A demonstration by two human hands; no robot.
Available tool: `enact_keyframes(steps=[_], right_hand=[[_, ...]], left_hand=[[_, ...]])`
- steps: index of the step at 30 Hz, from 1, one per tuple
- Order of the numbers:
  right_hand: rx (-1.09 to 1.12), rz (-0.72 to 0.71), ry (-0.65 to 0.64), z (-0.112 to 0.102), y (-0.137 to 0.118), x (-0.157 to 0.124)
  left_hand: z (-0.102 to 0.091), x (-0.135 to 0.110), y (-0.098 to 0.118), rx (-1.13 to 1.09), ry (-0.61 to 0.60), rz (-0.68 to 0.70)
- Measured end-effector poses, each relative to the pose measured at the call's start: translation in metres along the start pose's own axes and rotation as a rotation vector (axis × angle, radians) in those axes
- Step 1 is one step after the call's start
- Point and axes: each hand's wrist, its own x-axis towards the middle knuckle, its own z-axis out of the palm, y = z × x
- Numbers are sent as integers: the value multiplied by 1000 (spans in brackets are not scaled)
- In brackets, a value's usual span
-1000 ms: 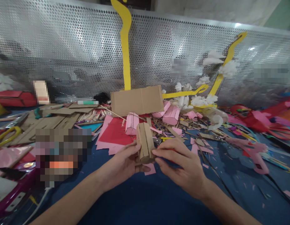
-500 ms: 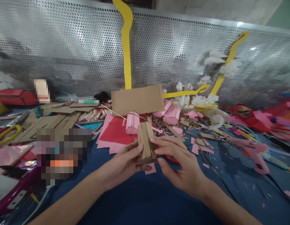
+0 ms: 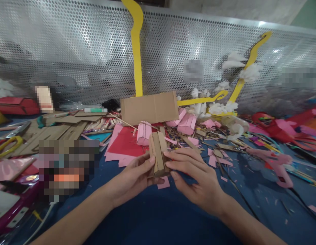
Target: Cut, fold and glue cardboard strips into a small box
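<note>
A small faceted cardboard box [image 3: 158,153], brown with dark seams, is held between my two hands above the blue tabletop. My left hand [image 3: 140,172] grips its left side, thumb on the face and fingers beneath. My right hand [image 3: 192,173] presses fingertips to the right side, with the thumb near the lower end. Just beyond it stands a pink paper-covered box [image 3: 144,133] of similar shape with black edge lines. Red and pink paper sheets [image 3: 127,144] lie behind my left hand. A small pink paper scrap [image 3: 163,183] is below the cardboard box.
A pink glue gun [image 3: 274,162] rests on the right, its cord trailing forward. Behind are a flat cardboard panel [image 3: 149,109], a tall yellow strip [image 3: 137,58] and more pink boxes [image 3: 187,124]. Yellow-handled scissors [image 3: 10,146] lie left. A perforated metal screen [image 3: 91,44] borders the back.
Both hands keep hold of the cardboard box, which is almost in the same place. The whole view has shifted very slightly.
</note>
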Motion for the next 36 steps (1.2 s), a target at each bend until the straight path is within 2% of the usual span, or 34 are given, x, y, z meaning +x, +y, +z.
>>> enact_keyframes(steps=[13,29,36], right_hand=[[19,-2,62,4,-2,0],[25,-38,86,3,-4,0],[55,48,118,1,-7,2]], left_hand=[[-1,-1,-1,-19,-55,-12],[1,-3,0,50,-49,9],[1,-4,1,50,-78,5]])
